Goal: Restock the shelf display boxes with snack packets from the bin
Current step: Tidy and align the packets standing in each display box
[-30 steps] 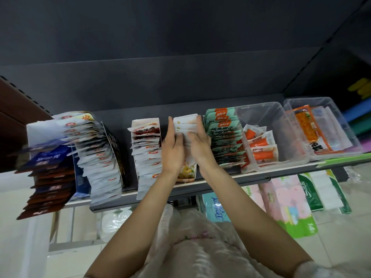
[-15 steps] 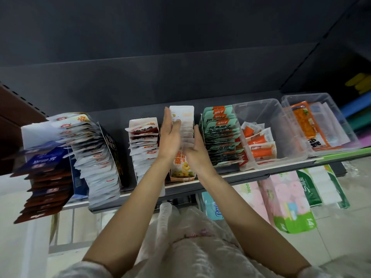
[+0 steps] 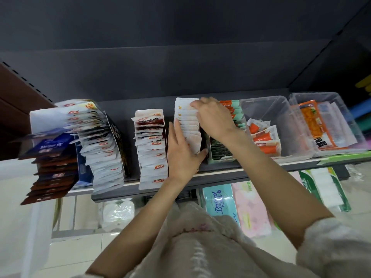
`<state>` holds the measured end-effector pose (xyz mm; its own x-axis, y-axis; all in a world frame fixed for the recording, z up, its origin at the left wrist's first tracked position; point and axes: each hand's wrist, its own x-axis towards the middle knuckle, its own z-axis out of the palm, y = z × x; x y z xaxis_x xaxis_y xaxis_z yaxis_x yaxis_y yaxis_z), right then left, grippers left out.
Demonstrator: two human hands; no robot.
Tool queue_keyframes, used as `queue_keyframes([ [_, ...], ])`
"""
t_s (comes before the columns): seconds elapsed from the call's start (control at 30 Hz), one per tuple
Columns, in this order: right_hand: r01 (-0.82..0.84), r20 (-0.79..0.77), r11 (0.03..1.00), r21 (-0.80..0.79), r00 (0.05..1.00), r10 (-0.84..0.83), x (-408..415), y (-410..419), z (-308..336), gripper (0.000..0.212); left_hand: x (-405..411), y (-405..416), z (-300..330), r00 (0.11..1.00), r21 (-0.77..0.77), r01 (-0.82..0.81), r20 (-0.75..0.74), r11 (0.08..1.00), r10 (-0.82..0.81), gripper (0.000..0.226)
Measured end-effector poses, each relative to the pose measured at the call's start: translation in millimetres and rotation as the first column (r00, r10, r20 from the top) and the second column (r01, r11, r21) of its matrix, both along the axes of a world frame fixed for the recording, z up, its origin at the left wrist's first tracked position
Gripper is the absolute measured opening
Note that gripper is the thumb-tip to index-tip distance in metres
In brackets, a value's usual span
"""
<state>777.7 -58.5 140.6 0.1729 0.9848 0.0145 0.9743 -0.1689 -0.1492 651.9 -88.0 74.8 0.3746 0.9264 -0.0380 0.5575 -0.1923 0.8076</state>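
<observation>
Shelf point(image 3: 220, 176): dark board carrying a row of display boxes and tubs; its front edge runs left to right beneath both forearms.

Middle display box point(image 3: 202, 146): stands near the middle of the shelf's front edge, between the red-label box point(image 3: 151, 149) and the green-packet box point(image 3: 222, 151); it is largely hidden by the hands.

White snack packets point(image 3: 186, 117): the task's goods, filed upright one behind another in the middle display box, from front edge toward the back wall.

Left hand point(image 3: 181, 153): flat against the left flank of the packet row, fingers straight, thumb hooked at the box's front; it grips nothing, apparently bracing the row so it cannot splay sideways.

Right hand point(image 3: 213, 117): reaches over the row's rear part, fingertips curled onto the tops of the hindmost packets, seemingly pinching or pressing them down; the frame is blurred here, so which cannot be told.

Step in hand (judgement): squaring and seating the freshly loaded row, so the packets face front and stand evenly.

Clear tub point(image 3: 281, 109): right of the green-packet box, holding a few orange sausage packets point(image 3: 265, 141) at its front; much room remains.

Far-right tub point(image 3: 341, 109): at the shelf's right end, with flat orange packs.

Left end: two fanned boxes of white packets point(image 3: 100, 149) and dark packets point(image 3: 50, 173), overhanging the shelf's front left corner.

Bin: not in view.
</observation>
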Motion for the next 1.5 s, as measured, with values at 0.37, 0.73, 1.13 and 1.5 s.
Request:
queue_keyframes([
  [0.37, -0.106, 0.153, 0.994, 0.018, 0.983, 0.102, -0.2, 17.4, 3.0, 0.024, 32.2, 15.0, -14.4, 0.968, 0.329, -0.24, 0.004, 0.913, 0.252, 0.097],
  [0.73, -0.156, 0.183, 0.987, 0.02, 0.972, 0.15, -3.7, 10.4, -2.4, 0.027, 41.2, 19.0, -17.2, 0.929, 0.365, -0.37, 0.127, 0.854, 0.348, 0.075],
  [1.13, -0.206, 0.078, 0.975, -0.087, 0.974, 0.213, -1.4, 9.5, 1.2, 0.022, 45.6, 14.3, -12.6, 0.889, 0.301, -0.446, 0.262, 0.843, 0.376, 0.064],
  [1.5, -0.204, -0.128, 0.977, 0.066, 0.969, 0.211, 6.0, -1.1, 5.9, 0.019, 39.4, 14.9, -6.0, 0.867, 0.314, -0.43, 0.405, 0.847, 0.29, 0.08],
])
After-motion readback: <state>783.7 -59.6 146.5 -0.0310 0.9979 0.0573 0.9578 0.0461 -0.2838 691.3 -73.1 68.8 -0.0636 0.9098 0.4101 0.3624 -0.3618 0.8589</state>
